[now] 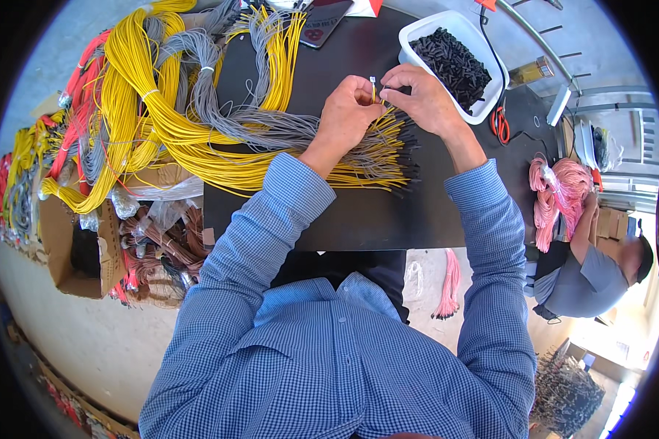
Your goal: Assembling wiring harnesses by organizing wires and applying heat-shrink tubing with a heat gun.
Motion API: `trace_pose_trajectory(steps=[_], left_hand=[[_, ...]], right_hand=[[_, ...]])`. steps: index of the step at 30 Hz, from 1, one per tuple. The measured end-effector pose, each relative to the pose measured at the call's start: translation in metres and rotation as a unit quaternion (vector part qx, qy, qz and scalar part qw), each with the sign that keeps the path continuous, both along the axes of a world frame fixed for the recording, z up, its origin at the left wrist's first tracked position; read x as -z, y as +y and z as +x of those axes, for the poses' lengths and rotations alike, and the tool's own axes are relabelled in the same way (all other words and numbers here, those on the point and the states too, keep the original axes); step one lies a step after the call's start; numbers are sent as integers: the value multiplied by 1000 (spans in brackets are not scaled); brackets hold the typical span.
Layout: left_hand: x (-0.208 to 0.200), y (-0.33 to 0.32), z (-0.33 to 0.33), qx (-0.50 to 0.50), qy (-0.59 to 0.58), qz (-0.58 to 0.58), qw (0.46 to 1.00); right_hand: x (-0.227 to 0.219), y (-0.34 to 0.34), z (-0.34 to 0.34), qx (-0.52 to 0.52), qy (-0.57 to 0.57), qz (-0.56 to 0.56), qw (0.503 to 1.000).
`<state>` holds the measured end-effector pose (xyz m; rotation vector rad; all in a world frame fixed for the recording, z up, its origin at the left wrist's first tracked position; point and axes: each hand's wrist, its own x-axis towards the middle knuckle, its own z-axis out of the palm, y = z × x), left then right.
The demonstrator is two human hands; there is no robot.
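Note:
Above the dark table, my left hand [348,117] is closed in a pinch on a thin yellow wire [374,94] with a small white tip pointing up. Close beside it, my right hand [423,101] is pinched too; a small dark piece seems to show at its fingertips, too little to name. Under both hands spreads a big bundle of yellow wires [220,172] and grey wires [271,124], whose ends, several with black tips, fan out toward the right. Right of my right hand stands a white plastic tub [496,94] holding many short black connector housings [450,66].
Red-handled pliers [500,124] lie beside the tub. Pink wire bundles [560,194] rest at the table's right, near another person [593,278] in a grey shirt. Left of the table are red wires [88,102] and an open cardboard box [88,249]. A dark flat item [326,22] lies at the back.

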<state>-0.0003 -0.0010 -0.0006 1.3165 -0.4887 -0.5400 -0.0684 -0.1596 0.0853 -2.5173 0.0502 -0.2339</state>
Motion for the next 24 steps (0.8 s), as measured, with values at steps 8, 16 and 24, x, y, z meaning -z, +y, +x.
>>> trace_pose_trajectory(steps=[8, 16, 24], left_hand=[[-1, 0, 0, -4, -1, 19, 1000], [-1, 0, 0, -4, -3, 20, 1000], [0, 4, 2, 11, 16, 2, 1000]], right_hand=[[-1, 2, 0, 21, 14, -5, 1000], [-1, 1, 0, 35, 22, -8, 999], [-28, -63, 2, 210, -43, -35, 976]])
